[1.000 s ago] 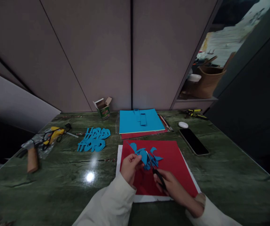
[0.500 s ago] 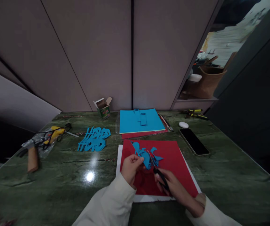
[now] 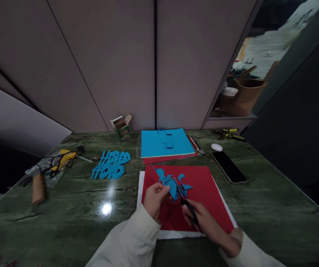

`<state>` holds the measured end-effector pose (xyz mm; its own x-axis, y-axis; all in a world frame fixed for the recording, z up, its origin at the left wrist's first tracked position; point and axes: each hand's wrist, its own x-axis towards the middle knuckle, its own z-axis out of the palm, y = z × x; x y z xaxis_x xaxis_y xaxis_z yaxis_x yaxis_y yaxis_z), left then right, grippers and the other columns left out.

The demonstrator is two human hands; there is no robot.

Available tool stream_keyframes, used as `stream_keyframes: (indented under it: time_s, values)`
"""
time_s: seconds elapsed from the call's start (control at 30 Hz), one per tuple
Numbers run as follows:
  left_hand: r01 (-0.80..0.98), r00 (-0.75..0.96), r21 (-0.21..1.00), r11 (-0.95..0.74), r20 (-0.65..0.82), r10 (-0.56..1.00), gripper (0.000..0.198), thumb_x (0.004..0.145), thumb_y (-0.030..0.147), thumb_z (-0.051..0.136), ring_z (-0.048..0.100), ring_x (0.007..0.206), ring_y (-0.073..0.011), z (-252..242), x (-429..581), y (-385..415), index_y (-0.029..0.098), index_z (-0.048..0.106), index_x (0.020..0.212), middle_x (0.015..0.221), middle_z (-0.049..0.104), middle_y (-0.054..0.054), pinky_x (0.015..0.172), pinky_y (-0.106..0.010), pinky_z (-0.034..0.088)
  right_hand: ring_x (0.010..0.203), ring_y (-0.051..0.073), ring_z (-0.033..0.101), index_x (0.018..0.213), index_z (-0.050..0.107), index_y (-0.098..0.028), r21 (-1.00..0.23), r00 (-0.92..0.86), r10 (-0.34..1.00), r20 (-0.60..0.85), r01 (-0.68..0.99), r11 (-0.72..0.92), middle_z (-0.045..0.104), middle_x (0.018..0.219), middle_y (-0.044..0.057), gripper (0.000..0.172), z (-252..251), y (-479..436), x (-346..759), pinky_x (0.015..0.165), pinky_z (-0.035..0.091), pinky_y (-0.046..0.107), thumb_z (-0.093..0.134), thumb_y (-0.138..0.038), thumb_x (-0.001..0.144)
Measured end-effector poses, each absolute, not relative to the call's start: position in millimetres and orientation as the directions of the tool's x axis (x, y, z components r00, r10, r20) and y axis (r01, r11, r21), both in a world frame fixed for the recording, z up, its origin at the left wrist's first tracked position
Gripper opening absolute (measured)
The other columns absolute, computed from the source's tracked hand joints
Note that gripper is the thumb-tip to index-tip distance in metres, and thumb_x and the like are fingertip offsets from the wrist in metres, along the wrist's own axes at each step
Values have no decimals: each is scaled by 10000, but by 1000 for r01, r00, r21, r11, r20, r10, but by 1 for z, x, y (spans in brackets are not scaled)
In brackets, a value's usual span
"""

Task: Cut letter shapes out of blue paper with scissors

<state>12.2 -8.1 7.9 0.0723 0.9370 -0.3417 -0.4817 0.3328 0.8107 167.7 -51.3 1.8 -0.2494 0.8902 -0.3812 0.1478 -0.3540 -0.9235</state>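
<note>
Blue paper (image 3: pixel 171 185) in left grip (image 3: pixel 154 199)

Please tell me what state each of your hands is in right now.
Left hand: closed, pinching the blue paper cutout.
Right hand: closed, holding the black-handled scissors.

The red sheet (image 3: pixel 206 189) is showing a matt paper surface, and the cutout (image 3: pixel 172 185) over it is showing the same matt paper finish in blue. The scissors (image 3: pixel 189 209) over the sheet are presenting smooth black plastic handles and thin metal blades. The table (image 3: pixel 65 207) beneath the sheet is giving a glossy, polished stone finish. Right of the sheet, the phone (image 3: pixel 228 167) is presenting smooth dark glass. Left of the sheet, the handle (image 3: pixel 38 189) is showing bare wood. Below the sheet, the sleeve (image 3: pixel 128 241) is showing soft matt cloth.
</note>
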Motion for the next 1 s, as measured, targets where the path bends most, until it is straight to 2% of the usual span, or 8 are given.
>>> stream_keyframes:
  time_s: [0.57,0.77,0.93,1.0]
  values:
    - [-477,70,807,348,-360,930,308,523,322,731,513,466,-83,9,10,-5,128,492,515,485,546,18,515,-228,458,405,57,359,616,447,-167,-938,-276,898,-342,165,-306,402,473,-61,326,13,-46,170,374,237,167,513,-457,747]
    - [-480,62,802,356,-374,925,318,505,329,739,506,454,-79,11,10,-5,128,493,502,463,524,25,499,-218,456,342,47,326,601,438,-170,-925,-263,889,-373,175,-337,415,432,-67,367,19,-45,168,348,220,169,519,-506,722]
    - [-472,114,798,376,-367,923,304,521,317,736,530,479,-82,12,9,-7,127,498,531,489,544,20,529,-220,466,327,48,347,697,493,-156,-952,-258,918,-301,130,-276,488,471,-46,363,11,-45,172,334,247,164,467,-512,758]
    - [-449,176,796,406,-366,914,302,527,310,735,541,479,-86,11,10,-9,133,491,555,498,555,20,527,-221,464,357,56,395,765,520,-153,-967,-256,933,-254,98,-237,539,539,-31,319,9,-44,173,365,307,174,502,-471,754]
